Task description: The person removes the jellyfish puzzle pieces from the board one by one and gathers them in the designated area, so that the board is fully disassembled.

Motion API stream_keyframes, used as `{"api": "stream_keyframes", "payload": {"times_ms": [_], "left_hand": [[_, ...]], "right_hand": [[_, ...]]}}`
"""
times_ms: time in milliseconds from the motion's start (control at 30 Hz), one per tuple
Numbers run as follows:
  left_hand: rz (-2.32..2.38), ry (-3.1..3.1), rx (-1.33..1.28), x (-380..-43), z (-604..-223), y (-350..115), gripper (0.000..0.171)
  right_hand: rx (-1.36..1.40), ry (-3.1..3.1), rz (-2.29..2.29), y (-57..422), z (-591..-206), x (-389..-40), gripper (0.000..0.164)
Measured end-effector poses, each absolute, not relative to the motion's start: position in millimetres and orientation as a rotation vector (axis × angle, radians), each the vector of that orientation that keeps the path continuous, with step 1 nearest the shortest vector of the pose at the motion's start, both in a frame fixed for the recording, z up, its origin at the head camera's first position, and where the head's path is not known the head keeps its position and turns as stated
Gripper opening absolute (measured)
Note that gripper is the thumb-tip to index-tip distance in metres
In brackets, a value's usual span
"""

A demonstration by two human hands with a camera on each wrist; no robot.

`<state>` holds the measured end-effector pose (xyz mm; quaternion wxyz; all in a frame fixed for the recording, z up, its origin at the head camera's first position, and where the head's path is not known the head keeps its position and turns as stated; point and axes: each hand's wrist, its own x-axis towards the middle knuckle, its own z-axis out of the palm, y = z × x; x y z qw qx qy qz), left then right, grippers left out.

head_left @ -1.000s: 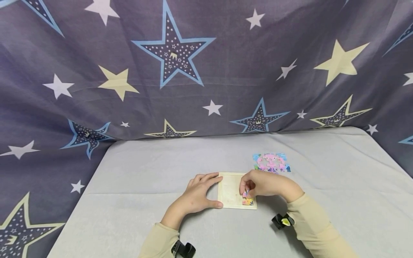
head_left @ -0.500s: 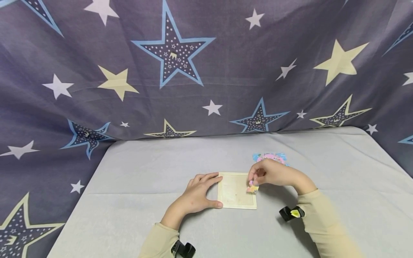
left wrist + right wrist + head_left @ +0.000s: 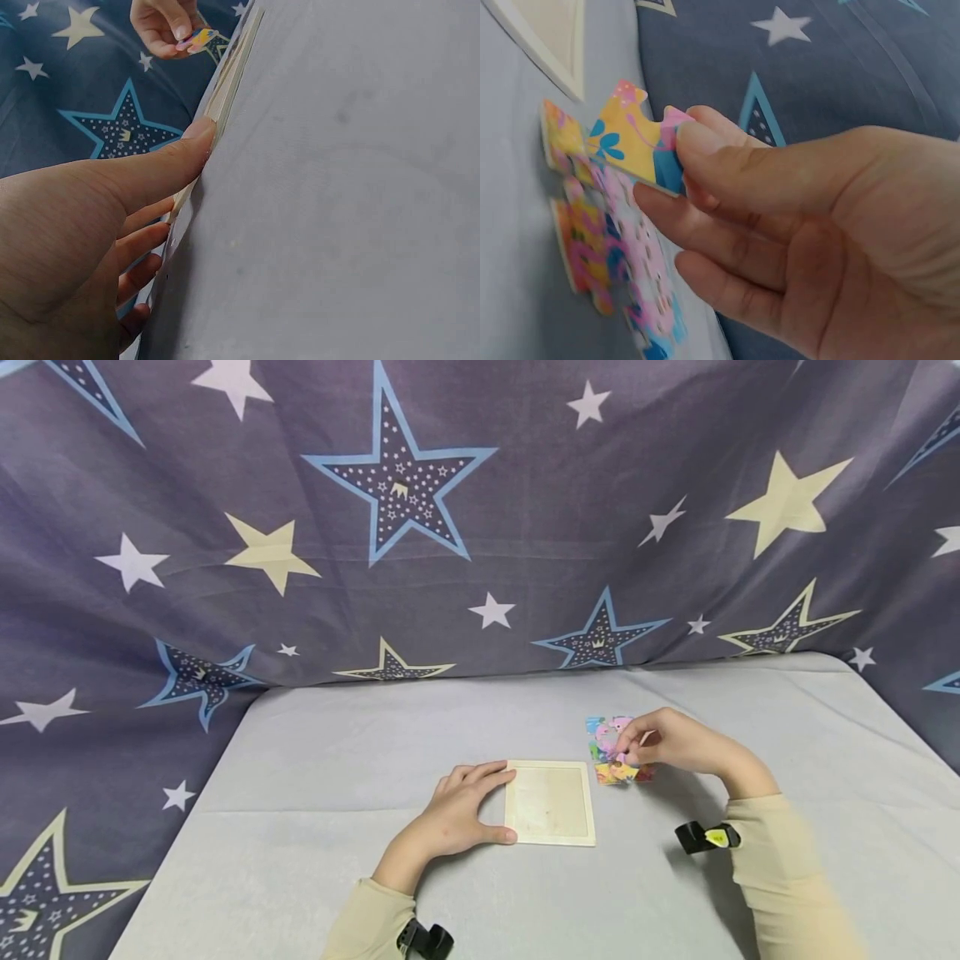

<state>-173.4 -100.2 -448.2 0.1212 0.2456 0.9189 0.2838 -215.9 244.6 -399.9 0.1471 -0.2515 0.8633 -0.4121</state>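
A partly joined jigsaw puzzle (image 3: 602,737) with a pink figure lies flat on the cloth, right of the wooden puzzle tray (image 3: 551,802). My right hand (image 3: 678,745) is above it, pinching a yellow, pink and blue puzzle piece (image 3: 634,135) between thumb and fingers. That piece is tilted, near the puzzle's front edge; whether it touches is unclear. Other orange-yellow pieces (image 3: 577,240) lie along that edge, partly blurred. My left hand (image 3: 450,814) rests on the tray's left side, thumb and index finger spread, their tips at its two corners. The tray's bare pale bottom shows.
Pale grey cloth (image 3: 300,843) covers the table. Behind it hangs a dark curtain (image 3: 525,527) printed with stars. A black wrist camera (image 3: 426,938) is strapped at the left sleeve, another black camera (image 3: 705,837) at the right.
My right hand has carried the puzzle piece from the tray's right side up and right to the joined puzzle. My left hand and the tray have stayed in place.
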Motion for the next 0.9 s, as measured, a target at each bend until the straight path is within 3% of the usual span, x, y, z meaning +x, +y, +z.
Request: {"api": "stream_keyframes", "payload": {"times_ms": [900], "left_hand": [[0.828,2.682,0.711,-172.4,-446.4,-99.9,0.084]], "right_hand": [[-0.471,2.574,-1.131,291.9,-408.4,-218.7,0.016]]}}
